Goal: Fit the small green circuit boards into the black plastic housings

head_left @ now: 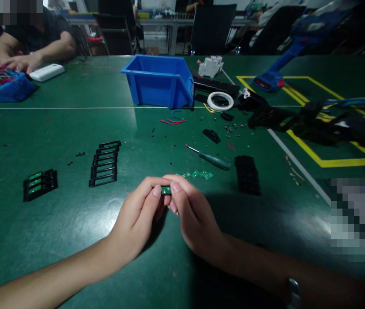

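Between the thumbs and fingers of both hands is a small green circuit board (166, 190). My left hand (140, 212) pinches its left end and my right hand (193, 214) its right end. Just behind the hands lie several small green boards (198, 174), partly hidden by the right fingers. A row of black frames (105, 164) rests left of the hands. Farther left, a black holder (40, 184) carries green boards. On the right side sits a stack of black parts (247, 175). A screwdriver (212, 160) with a green handle lies behind the green boards.
A blue bin (161, 81) stands at the back, beside a white tape roll (220, 101). Screws (230, 128) and short wires (172, 122) are scattered in front. A blue power tool (269, 80) is at the back right. Another person's hands (24, 62) touch a wire-filled tray (8, 92).
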The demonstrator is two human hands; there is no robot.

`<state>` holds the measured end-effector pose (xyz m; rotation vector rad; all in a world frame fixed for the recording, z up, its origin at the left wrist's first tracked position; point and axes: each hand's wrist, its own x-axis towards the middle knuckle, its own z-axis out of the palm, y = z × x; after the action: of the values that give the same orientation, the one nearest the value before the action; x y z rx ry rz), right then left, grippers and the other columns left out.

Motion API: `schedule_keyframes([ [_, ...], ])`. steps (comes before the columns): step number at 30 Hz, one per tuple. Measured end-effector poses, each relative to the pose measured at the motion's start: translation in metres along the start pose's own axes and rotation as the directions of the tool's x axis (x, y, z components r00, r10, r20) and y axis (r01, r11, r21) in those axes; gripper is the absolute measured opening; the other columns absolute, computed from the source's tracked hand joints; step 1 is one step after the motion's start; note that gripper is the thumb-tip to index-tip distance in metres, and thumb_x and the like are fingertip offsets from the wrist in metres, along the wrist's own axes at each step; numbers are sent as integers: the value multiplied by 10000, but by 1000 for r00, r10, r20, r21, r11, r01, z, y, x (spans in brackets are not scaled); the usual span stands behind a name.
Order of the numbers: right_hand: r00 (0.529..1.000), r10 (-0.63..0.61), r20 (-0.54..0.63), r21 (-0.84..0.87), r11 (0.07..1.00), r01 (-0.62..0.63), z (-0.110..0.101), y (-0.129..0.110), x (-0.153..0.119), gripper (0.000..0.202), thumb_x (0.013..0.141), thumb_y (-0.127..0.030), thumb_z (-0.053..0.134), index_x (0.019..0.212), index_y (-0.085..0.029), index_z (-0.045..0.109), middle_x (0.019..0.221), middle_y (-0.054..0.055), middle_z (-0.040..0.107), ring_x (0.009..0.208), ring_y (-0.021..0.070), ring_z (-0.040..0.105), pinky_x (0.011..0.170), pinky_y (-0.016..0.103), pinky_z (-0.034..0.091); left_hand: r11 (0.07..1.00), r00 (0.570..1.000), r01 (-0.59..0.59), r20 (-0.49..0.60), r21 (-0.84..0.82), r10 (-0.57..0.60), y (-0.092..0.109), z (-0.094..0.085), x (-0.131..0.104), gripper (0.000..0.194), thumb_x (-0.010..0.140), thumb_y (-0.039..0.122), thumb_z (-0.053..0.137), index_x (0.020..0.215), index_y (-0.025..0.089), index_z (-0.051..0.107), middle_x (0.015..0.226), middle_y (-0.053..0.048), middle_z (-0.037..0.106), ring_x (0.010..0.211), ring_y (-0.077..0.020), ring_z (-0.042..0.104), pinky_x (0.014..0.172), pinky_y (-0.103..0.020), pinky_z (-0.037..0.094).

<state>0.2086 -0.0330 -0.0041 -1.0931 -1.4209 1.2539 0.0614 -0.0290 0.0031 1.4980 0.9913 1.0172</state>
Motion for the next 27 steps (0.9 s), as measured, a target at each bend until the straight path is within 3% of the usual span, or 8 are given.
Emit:
schedule_keyframes([
  [5, 997, -76, -24, -30, 997, 75, 3, 0, -6, 307, 1101, -357, 319, 1121, -193, 578, 787, 9, 536, 693, 156, 519, 652, 296, 438, 999, 1000, -7, 23, -36, 8, -2, -1, -1, 246, 1088, 271, 405, 1151, 208, 635, 797, 6, 611, 697, -125, 541, 655, -256, 424],
  [27, 994, -106, 17, -62, 992, 107, 2, -1, -7, 284, 1106, -298, 309, 1135, -178, 565, 808, 1, 533, 725, 140, 528, 676, 289, 435, 995, 998, -68, -5, 70, 69, -3, 2, -5, 238, 1102, 251, 386, 1044, 213, 614, 788, 35, 581, 679, -84, 506, 638, -220, 402],
])
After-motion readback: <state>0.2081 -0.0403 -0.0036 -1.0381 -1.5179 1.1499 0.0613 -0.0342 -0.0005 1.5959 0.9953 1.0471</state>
